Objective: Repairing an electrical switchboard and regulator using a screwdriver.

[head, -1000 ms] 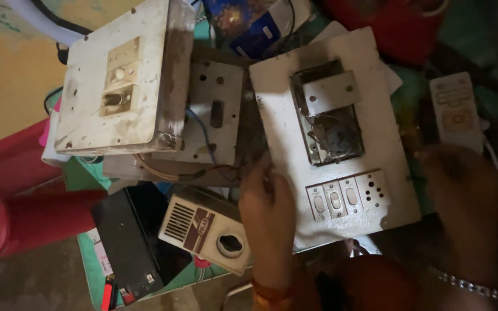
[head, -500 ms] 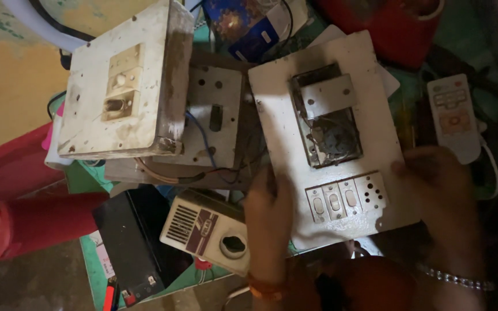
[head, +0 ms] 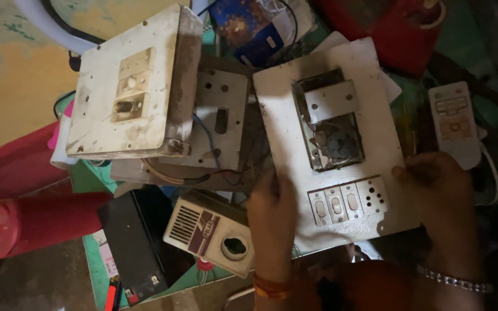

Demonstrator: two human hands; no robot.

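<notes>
A white switch board panel (head: 341,63) lies in the middle, with a burnt open cutout (head: 329,129) and a row of three switches and a socket (head: 347,201) near its lower edge. My left hand (head: 272,222) grips the panel's lower left edge. My right hand (head: 439,201) holds its lower right edge, thumb on the face. A metal bracelet sits on my right wrist.
A large dirty white switch box (head: 131,92) stands at upper left over a second plate (head: 220,121) with wires. A beige regulator (head: 211,233), a black battery (head: 136,245), a red cylinder (head: 27,222) and a white remote (head: 453,124) lie around.
My right hand has moved left from beside the remote onto the panel's lower right edge. My left hand has stayed on the left edge.
</notes>
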